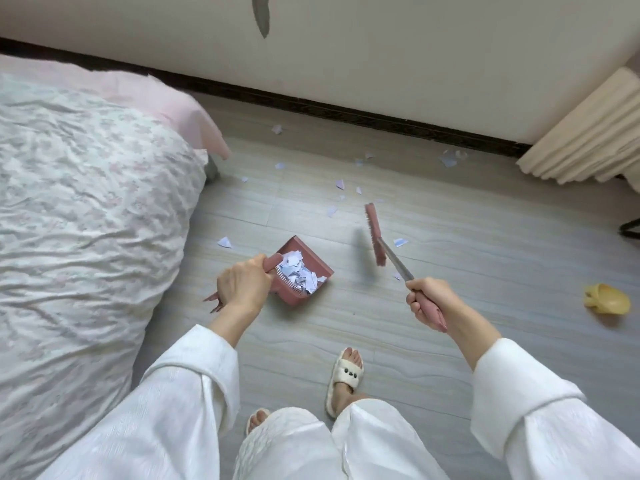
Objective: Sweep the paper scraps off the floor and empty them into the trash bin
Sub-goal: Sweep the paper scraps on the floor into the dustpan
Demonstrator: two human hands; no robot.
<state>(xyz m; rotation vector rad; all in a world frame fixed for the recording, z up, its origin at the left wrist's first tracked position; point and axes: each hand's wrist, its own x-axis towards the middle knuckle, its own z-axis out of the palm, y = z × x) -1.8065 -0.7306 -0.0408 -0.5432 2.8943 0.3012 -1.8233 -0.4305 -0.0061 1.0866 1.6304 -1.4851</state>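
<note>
While paper scraps fill the dustpan | left hand grips its handle, right hand grips broom | scraps feather-light, flutter easily; keep pan level, grip rigid handles.

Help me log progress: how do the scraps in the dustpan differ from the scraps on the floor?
The scraps in the dustpan lie heaped in one dense pile; the scraps on the floor lie scattered, mostly singly. The dustpan, gripped by the left hand, contains its scraps; the floor scraps lie loose toward the wall. Both are pale torn paper.
</note>
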